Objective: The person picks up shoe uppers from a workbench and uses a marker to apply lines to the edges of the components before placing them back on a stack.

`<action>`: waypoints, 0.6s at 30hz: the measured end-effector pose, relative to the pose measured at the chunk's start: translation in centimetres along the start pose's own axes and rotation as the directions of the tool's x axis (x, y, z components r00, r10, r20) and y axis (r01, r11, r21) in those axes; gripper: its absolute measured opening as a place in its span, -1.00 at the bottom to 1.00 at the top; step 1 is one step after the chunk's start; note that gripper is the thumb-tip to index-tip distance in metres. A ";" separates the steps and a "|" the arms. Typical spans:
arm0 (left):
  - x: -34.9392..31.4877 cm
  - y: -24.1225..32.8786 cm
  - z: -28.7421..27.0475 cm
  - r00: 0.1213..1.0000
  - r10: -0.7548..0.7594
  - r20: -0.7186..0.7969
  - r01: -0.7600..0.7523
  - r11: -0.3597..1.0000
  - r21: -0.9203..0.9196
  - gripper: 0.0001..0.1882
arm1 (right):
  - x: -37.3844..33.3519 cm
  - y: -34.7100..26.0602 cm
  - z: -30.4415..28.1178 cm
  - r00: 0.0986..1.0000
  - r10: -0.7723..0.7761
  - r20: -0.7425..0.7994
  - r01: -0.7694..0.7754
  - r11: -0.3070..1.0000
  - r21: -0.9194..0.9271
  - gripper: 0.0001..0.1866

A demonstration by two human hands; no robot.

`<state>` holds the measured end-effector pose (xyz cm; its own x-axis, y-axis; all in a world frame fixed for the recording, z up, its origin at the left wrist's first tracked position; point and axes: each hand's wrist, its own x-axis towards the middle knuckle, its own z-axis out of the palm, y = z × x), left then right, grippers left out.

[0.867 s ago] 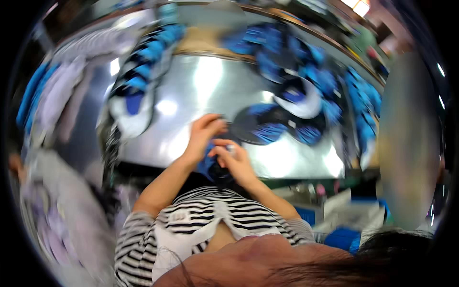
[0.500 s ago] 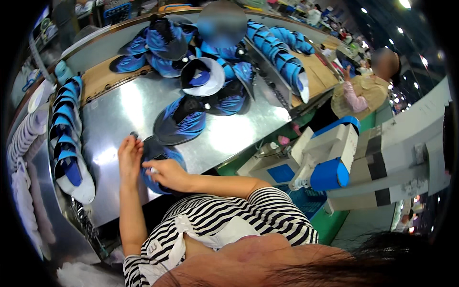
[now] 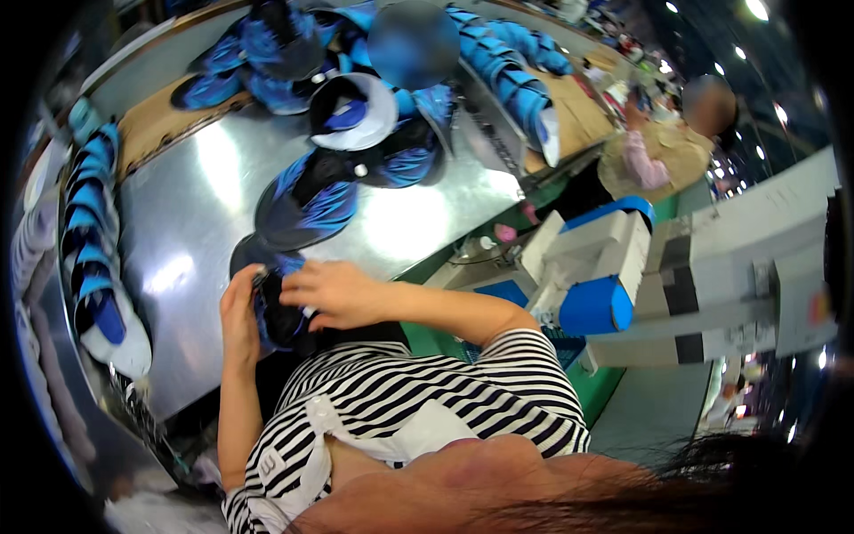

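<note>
A blue and black shoe upper lies at the table's near edge in front of me, partly covered by my hands. My left hand is at its left side, thumb and fingers closed on a small dark thing that I cannot make out. From the right, my right hand reaches over the shoe upper with its fingers stretched toward the left hand. A small white thing shows under its curled fingers; its kind is hidden. Just beyond lies another blue and black shoe upper.
More blue shoe uppers are heaped at the back, near a white-rimmed one. Nested rows stand left and back right. A white and blue machine is at right; beyond sits another person on the metal table's far side.
My left hand has lowered to the shoe upper. My right hand's fingers have opened out from a closer grip and moved slightly right. The whole view has shifted a little.
</note>
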<state>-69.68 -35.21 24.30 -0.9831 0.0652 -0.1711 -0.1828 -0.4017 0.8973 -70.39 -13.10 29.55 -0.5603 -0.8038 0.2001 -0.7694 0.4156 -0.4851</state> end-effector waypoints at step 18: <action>0.4 -0.5 -1.1 0.997 -0.075 0.001 0.075 0.990 -0.119 -0.65 | 2.5 -0.5 2.3 0.959 -0.236 -0.160 0.177 0.933 -0.315 -0.70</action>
<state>-69.99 -35.99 23.31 -0.9666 0.0958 -0.2376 -0.2530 -0.5014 0.8274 -70.70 -16.32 28.34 -0.4047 -0.8004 0.4422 -0.9132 0.3793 -0.1491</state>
